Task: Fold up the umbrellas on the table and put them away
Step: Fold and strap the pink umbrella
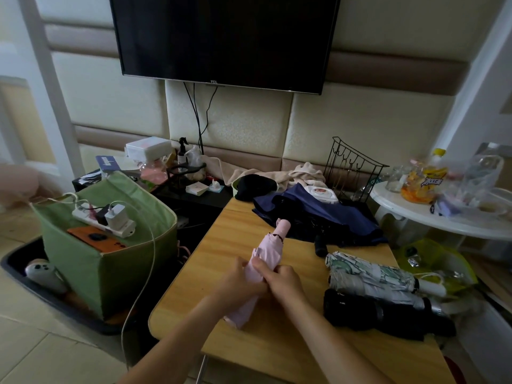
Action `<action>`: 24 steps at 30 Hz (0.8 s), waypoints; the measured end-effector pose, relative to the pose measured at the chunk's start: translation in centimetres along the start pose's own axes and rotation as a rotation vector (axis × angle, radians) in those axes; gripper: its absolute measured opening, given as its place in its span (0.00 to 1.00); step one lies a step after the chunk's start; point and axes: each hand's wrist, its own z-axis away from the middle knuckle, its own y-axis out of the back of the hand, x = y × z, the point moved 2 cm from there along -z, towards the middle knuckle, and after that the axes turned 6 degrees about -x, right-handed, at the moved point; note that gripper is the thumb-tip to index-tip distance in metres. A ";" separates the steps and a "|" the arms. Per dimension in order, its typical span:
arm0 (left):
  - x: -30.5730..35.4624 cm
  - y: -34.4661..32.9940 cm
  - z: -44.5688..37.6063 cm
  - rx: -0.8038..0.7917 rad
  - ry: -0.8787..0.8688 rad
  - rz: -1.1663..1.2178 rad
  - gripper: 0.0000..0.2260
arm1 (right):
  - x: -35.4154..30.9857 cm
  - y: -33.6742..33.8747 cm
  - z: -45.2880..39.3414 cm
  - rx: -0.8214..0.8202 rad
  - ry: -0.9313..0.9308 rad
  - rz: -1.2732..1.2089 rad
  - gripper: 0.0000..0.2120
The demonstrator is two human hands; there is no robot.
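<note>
Pink folding umbrella [261,261] sits mid-table [227,278], both hands wrapped around its middle: left hand [238,284] and right hand [282,282] gripping fabric. Likely light; canopy soft and slippery, so best held around the bunched folds, not the handle end.

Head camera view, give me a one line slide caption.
Both hands, left hand and right hand, grip a pink umbrella over the wooden table.

Matt pink cloth umbrella [267,256]; smooth wooden table [279,339].

Left hand [240,281] and right hand [281,282] meet, fingers curled.
</note>
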 end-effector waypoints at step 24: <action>-0.3 2.6 1.0 -0.597 0.033 0.865 0.24 | -1.0 1.8 0.8 -0.571 0.077 -0.699 0.11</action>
